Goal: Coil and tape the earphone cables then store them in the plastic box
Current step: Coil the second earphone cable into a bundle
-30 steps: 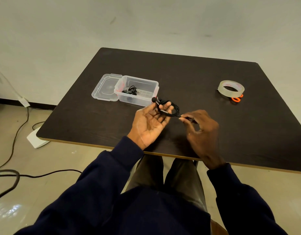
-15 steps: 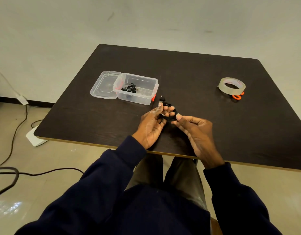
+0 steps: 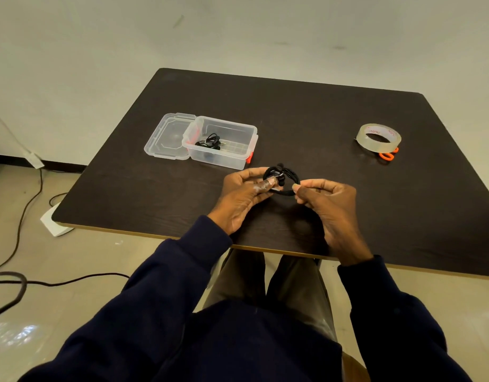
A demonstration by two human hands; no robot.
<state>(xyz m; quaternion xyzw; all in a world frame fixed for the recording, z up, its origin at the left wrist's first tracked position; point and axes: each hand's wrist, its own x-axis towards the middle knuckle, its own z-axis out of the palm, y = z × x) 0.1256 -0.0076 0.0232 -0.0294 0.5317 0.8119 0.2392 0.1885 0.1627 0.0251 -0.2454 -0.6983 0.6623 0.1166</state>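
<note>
Off-task bits round my table [image 3: 320,111]
Orange scissors [image 3: 386,156] nr right edge; black cables [image 3: 6,277] + white block [image 3: 56,224] on floor, off left edge.

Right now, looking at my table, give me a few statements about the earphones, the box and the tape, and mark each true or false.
1. Both the left hand and the right hand hold the coiled black earphone cable over the dark wooden table. True.
2. The clear plastic box already contains another black earphone bundle. True.
3. The box's lid is snapped shut. False: the clear lid lies open beside the box.
4. The orange-handled scissors lie right next to the clear tape roll. True.
5. The tape roll is in the right hand. False: it lies on the table, untouched.
</note>
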